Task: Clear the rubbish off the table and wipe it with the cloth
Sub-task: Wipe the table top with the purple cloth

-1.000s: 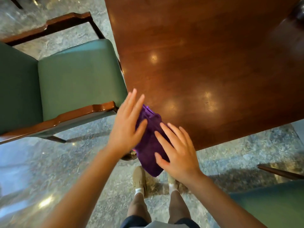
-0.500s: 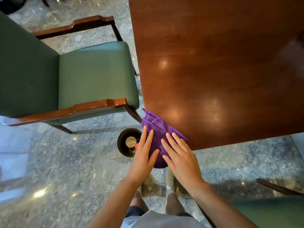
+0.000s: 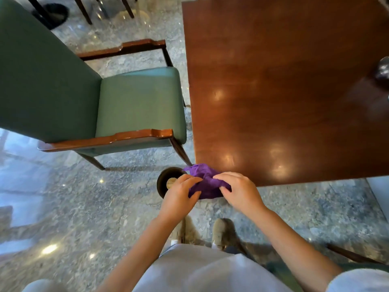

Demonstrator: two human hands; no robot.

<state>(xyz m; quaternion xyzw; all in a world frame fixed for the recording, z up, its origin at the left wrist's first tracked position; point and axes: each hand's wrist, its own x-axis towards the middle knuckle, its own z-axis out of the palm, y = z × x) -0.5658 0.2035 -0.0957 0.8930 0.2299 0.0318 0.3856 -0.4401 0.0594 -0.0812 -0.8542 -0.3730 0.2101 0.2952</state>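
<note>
A purple cloth (image 3: 205, 182) lies bunched over the near left corner of the polished brown wooden table (image 3: 284, 91). My left hand (image 3: 179, 197) pinches its left side, and my right hand (image 3: 240, 191) pinches its right side. A small dark round bin (image 3: 166, 178) stands on the floor just below that corner, with a pale item inside; my left hand partly hides it. A dark blurred object (image 3: 382, 70) sits at the table's right edge.
A green padded armchair (image 3: 126, 108) with wooden arms stands close to the table's left side. Another green chair's edge (image 3: 357, 262) shows at the lower right. The floor is grey marble (image 3: 73, 207). My feet stand near the table corner.
My fingers went from lying flat on the cloth to curling and gripping it. The cloth is more bunched at the corner. The view has pulled back, showing more of the chair and bin.
</note>
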